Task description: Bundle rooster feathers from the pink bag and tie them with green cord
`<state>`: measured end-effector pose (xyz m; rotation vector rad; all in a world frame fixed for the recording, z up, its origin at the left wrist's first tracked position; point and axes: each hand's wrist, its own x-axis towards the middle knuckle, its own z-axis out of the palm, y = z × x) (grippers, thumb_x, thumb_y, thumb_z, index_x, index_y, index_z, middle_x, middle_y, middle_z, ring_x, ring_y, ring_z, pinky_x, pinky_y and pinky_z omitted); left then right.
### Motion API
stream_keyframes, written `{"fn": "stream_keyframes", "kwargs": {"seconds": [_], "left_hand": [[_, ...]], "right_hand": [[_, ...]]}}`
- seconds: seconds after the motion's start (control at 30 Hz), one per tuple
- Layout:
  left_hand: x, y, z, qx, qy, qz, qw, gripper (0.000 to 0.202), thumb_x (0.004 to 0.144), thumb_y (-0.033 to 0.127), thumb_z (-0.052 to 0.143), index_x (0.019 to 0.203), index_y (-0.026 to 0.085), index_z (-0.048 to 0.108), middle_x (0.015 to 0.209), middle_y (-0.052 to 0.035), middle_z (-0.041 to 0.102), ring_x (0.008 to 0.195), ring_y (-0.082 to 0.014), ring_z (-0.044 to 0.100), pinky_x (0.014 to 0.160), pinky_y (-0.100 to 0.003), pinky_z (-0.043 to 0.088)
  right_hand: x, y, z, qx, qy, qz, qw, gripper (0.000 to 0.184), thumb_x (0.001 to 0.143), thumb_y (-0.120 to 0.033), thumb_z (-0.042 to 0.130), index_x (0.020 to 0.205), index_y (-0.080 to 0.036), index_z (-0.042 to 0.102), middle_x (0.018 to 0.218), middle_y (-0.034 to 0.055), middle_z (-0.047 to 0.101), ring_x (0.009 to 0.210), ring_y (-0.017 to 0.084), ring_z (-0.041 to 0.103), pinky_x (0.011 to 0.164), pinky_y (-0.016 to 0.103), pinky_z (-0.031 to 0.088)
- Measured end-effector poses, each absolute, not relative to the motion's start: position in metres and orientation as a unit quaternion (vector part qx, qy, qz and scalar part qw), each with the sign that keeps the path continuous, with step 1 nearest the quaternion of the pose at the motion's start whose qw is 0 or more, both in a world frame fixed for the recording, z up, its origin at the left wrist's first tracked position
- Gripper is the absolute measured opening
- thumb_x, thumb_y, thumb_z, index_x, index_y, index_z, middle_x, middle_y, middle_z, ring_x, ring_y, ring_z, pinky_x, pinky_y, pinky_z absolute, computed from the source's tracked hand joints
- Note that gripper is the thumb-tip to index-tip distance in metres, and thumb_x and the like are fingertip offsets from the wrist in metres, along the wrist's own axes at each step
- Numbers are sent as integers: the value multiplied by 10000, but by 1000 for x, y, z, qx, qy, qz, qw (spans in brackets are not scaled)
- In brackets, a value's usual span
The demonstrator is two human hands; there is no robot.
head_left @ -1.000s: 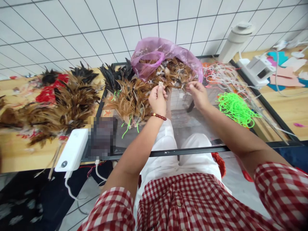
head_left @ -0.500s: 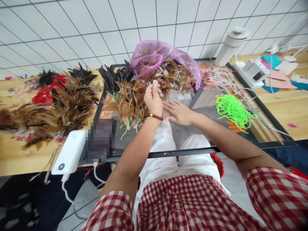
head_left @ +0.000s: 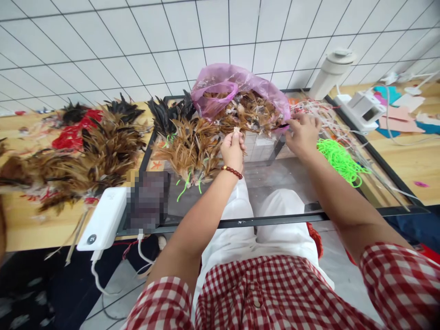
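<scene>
My left hand (head_left: pixel 233 150) is closed around a small bunch of brown feathers (head_left: pixel 237 131), held upright over the glass table (head_left: pixel 275 183). It wears a dark red bead bracelet. My right hand (head_left: pixel 303 132) reaches to the right edge of the pink plastic bag (head_left: pixel 237 82) full of brown feathers, beside a tangle of pale cords (head_left: pixel 319 112). Its fingers are curled and pinch something there that I cannot make out. Tied brown feather bundles (head_left: pixel 190 146) with green ties lie just left of my left hand.
Neon green cord (head_left: pixel 338 158) lies right of my right hand. Brown, black and red feather piles (head_left: pixel 85 142) cover the wooden table at left. A white power bank (head_left: pixel 103 220) sits at the near left edge. A white bottle (head_left: pixel 330 71) and white device (head_left: pixel 364 107) stand back right.
My right hand moved from flat on the glass near my left hand up and right to the bag's edge by the pale cords. My left hand stayed put, holding its feathers.
</scene>
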<state>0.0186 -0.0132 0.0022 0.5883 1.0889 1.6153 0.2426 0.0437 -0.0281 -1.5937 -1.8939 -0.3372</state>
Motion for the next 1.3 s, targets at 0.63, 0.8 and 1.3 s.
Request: {"fn": "stream_keyframes", "kwargs": {"seconds": [0.63, 0.8, 1.3], "left_hand": [[19, -8, -13, 256, 490, 663, 505, 229, 946, 319, 618, 769, 175, 601, 589, 82, 474, 442, -26, 432, 477, -153, 377], [18, -7, -17, 272, 489, 659, 502, 223, 955, 299, 600, 772, 173, 604, 597, 80, 475, 446, -25, 431, 479, -151, 373], [19, -8, -16, 275, 482, 657, 510, 228, 944, 298, 626, 752, 175, 607, 596, 72, 496, 454, -27, 432, 488, -154, 372]], "right_hand": [[218, 46, -12, -458, -857, -54, 230, 228, 985, -229, 533, 1036, -257, 753, 1379, 69, 656, 1342, 295, 439, 1152, 569, 201], [204, 62, 0, -456, -866, -38, 200, 189, 961, -260, 586, 886, -219, 754, 1388, 74, 651, 1332, 311, 462, 1142, 567, 254], [209, 65, -5, -478, -843, -48, 243, 233, 955, -269, 550, 1055, -219, 754, 1142, 101, 723, 1109, 299, 626, 983, 509, 470]]}}
